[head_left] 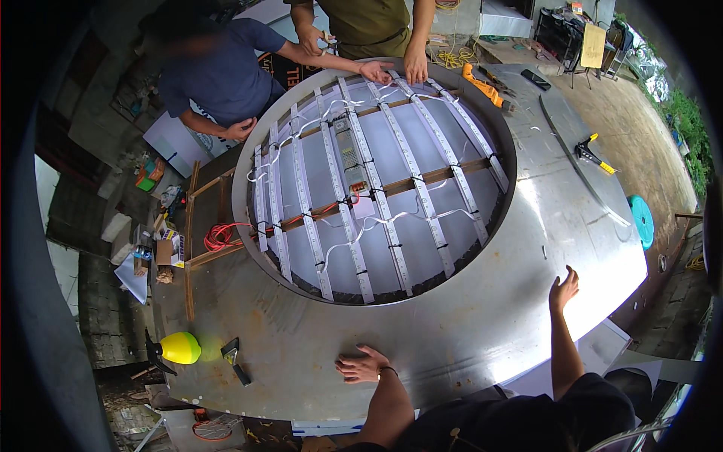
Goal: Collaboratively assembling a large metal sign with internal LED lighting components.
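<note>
My left hand (363, 366) lies on the grey sheet-metal surface (301, 377), its fingers outstretched and nothing in them. Further right, my right hand (564, 289) is raised over the bright part of the same sheet, empty, with fingers apart. Beyond both hands stands a round metal rim (399, 300). Inside it run several white LED strips (392, 237) tied across wooden slats, with loose white wires (384, 218) and a metal power supply (347, 151). A co-worker's hand (376, 71) and another person's hand (416, 62) reach over the far rim.
At the left are a yellow spray bottle (181, 348), a black-handled tool (236, 361) and a red cable coil (219, 237). At the right lie an orange tool (482, 86), a phone (536, 79), yellow-black cutters (596, 154) and a curved strip (576, 167). A teal round object (641, 222) stands beyond the edge.
</note>
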Tool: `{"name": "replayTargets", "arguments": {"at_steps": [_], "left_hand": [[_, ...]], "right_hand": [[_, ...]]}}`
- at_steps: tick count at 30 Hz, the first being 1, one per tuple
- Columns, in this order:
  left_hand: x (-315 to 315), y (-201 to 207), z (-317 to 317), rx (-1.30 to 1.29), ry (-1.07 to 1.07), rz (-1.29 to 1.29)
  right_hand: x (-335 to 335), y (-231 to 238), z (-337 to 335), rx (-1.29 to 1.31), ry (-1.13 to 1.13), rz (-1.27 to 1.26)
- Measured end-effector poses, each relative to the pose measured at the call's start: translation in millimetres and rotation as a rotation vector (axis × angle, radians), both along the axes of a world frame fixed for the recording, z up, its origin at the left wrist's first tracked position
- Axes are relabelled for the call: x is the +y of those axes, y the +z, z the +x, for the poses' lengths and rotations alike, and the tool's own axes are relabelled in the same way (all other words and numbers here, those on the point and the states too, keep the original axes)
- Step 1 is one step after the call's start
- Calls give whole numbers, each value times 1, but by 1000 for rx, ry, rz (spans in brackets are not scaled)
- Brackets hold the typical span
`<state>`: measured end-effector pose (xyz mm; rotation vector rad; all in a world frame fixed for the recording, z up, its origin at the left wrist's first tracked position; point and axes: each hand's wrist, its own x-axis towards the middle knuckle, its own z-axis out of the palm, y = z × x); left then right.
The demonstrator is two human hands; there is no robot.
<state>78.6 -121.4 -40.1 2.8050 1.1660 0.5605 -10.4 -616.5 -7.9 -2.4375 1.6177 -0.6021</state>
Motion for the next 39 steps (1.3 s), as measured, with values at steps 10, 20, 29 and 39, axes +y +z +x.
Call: {"name": "replayTargets", "arguments": {"at_steps": [10,20,29,39], "left_hand": [[3,1,-1,16,48,-41],[0,3,2,27,130,24],[-3,6,3,34,130,-87],[-2,0,1,11,110,-84]], "right_hand": [[24,-48,-66,-76,-331,-74],[38,-68,-70,-205,-226,-221],[39,-63,-65,-9,-223,-170],[35,-69,-68,153,-271,-142]]}}
